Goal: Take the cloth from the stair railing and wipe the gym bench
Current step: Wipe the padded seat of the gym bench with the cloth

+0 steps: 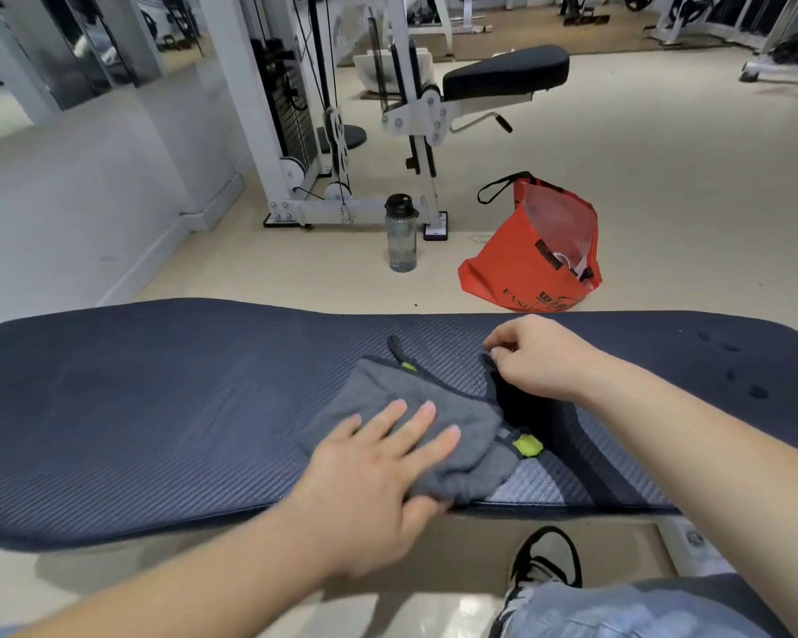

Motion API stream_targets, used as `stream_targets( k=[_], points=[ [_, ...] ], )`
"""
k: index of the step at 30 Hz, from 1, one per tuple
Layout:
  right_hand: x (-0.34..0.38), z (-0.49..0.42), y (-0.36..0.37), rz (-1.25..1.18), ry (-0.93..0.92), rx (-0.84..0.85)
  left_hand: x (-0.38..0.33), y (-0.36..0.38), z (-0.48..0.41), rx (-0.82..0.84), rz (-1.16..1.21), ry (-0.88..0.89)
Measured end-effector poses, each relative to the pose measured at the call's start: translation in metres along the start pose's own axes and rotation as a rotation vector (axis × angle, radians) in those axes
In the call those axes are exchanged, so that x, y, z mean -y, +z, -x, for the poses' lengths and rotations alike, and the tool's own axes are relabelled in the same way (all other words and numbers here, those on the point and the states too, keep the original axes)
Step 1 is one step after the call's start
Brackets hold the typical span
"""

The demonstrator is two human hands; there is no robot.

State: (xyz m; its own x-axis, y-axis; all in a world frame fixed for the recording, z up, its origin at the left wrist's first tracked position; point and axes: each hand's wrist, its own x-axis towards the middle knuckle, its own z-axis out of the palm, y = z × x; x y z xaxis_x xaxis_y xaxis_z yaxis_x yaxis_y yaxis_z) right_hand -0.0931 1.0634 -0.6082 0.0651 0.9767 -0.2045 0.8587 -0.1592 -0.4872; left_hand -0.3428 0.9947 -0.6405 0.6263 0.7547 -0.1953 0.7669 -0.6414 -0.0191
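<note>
While left hand (378, 472) flattens cloth (438, 421) on bench (157, 407), right hand (540, 356) pinches its edge.

Bright even indoor light, soft shadows, wide-angle edge bending, slight motion blur

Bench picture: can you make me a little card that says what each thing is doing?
bench: dark blue, runs across the view
cloth: grey, lies on the bench
left hand: flat on the cloth
right hand: pinches the cloth's edge
water bottle: stands on the floor behind the bench
orange bag: on the floor, right of the water bottle
</note>
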Motion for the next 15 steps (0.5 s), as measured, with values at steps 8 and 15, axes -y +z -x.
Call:
stream_targets(
  k=[8,15],
  points=[
    [-0.007,0.017,-0.009,-0.085,-0.031,-0.078,-0.021,-0.005,-0.056,0.071,0.125,-0.343],
    [-0.009,0.016,-0.016,-0.123,-0.067,-0.094,-0.023,-0.002,-0.013,0.064,0.086,-0.223]
  ],
)
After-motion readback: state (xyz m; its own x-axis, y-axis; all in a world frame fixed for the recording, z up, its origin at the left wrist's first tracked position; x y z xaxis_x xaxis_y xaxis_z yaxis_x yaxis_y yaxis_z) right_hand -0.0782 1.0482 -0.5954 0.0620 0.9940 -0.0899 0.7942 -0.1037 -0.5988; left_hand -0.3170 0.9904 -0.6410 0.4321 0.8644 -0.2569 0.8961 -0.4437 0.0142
